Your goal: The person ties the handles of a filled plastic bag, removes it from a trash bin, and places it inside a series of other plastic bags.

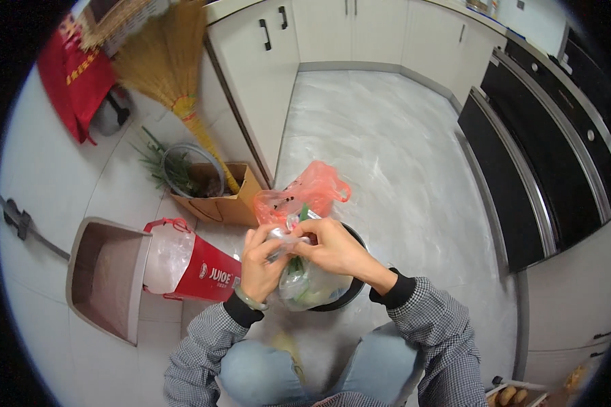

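My left hand (261, 262) and my right hand (331, 246) meet in front of me, both pinching a piece of clear plastic (285, 241), seemingly the top of a bag. Below them a clear plastic bag (298, 290) with something green and pale in it lies over a round black-rimmed bin (359, 290). Just beyond my fingers is a thin red plastic bag (318, 185) with small dark bits on it. A green piece (304, 211) and a white item stick up behind my hands.
Left of my hands are a red bag (211, 269) bearing writing and a grey dustpan (109, 277). Farther left, a brown paper bag (224, 211) holds green stalks and a straw broom (163, 66). White cabinets (254, 81) stand ahead, black-fronted drawers (509, 178) at right.
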Demonstrator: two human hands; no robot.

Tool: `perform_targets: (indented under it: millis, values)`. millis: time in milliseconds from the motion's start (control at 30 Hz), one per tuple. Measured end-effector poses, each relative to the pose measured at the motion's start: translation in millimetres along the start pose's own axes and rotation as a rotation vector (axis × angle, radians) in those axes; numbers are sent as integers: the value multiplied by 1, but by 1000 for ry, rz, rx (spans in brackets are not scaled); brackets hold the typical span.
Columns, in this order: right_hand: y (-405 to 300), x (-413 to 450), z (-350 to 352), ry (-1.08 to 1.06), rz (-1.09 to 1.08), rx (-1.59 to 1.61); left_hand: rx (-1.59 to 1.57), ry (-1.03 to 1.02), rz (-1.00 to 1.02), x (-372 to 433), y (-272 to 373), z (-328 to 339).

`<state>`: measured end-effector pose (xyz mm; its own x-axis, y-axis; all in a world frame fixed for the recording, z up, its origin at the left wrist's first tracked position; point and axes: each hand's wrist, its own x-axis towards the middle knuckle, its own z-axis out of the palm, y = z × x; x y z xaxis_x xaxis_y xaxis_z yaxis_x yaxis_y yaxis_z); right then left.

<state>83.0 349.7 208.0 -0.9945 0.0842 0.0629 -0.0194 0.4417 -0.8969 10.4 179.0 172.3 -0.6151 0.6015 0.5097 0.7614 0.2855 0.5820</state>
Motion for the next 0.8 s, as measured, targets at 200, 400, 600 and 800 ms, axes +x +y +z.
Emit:
perform_targets:
  millis: [200, 400, 600, 800]
  values:
    - [27, -12, -47, 11, -107, 633, -93, 29, -1, 2, -2, -7]
    - [186, -33, -27, 221, 332, 562, -276, 69, -75, 5, -6, -7]
    - [228, -38, 37, -136, 720, 1351, -335, 125, -89, 9, -8, -8]
    - [218, -20, 70, -273, 628, 1696, -437, 143, -124, 6, -23, -17]
